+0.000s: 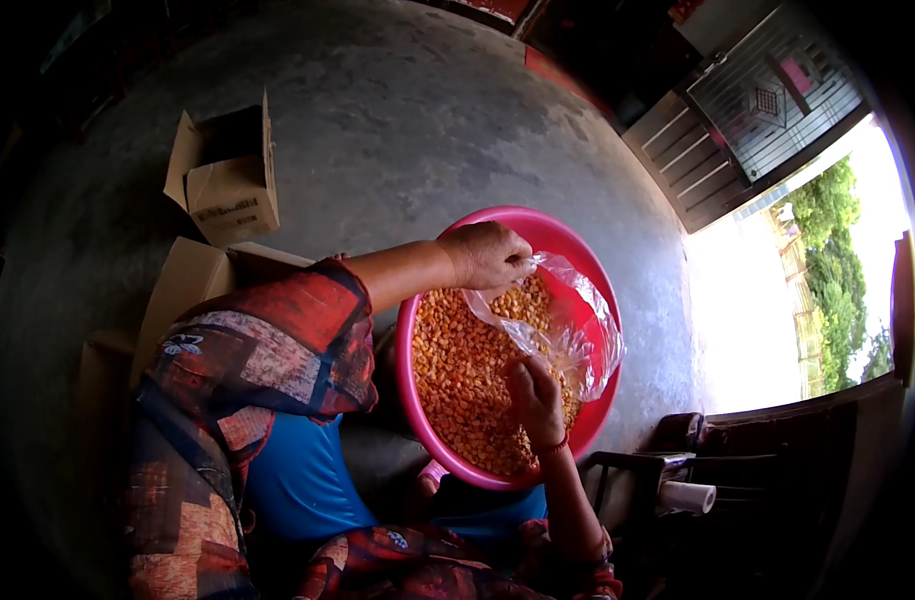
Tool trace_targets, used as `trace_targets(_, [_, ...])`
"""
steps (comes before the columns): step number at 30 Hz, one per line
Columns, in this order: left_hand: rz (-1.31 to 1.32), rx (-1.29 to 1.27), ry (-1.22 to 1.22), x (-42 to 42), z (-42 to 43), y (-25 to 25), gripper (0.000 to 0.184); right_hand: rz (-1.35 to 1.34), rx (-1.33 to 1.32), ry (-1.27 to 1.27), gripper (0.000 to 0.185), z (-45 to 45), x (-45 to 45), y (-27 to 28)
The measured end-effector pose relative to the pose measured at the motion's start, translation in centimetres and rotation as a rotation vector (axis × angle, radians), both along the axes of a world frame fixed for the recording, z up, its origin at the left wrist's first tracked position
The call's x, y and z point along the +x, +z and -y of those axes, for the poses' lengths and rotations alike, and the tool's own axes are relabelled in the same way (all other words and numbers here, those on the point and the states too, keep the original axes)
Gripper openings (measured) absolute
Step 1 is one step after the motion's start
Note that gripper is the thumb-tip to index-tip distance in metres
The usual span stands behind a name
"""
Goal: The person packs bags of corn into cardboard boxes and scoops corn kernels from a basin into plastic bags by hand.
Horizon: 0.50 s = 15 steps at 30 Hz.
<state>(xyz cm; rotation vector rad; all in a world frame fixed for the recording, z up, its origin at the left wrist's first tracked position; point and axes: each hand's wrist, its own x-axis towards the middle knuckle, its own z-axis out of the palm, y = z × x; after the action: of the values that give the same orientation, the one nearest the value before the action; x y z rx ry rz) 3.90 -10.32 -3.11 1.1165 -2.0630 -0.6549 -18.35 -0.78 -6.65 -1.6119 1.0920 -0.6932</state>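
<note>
A large pink basin (409, 385) holds a heap of orange-yellow kernels (467, 375) that look like corn. Over its right half, a clear plastic bag (567, 345) is stretched between my hands. My left hand (489, 255) pinches the bag's upper edge near the basin's far rim. Lower down, my right hand (537, 398) has its fingers closed on the bag's near edge, just above the kernels. Whether anything lies inside the bag is hard to make out.
An open cardboard box (232, 195) stands on the grey concrete floor (377, 120), with another box (192, 280) partly behind my left sleeve. At right is a bright doorway (747, 310). A white roll (687, 497) lies on a dark rack at lower right.
</note>
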Motion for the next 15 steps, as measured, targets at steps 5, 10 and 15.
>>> trace_targets(5, [0.016,0.034,0.009,0.1,-0.2,0.4,0.029,0.573,0.488,-0.094,0.022,0.7,0.4,0.1])
trace_targets(10, [0.023,0.023,0.005,0.2,-0.2,0.4,0.028,0.638,0.688,-0.111,0.021,0.3,0.9,-0.7])
trace_targets(15, [0.027,0.029,0.004,0.1,-0.2,0.4,0.027,0.731,0.624,-0.068,0.022,1.3,1.5,1.5])
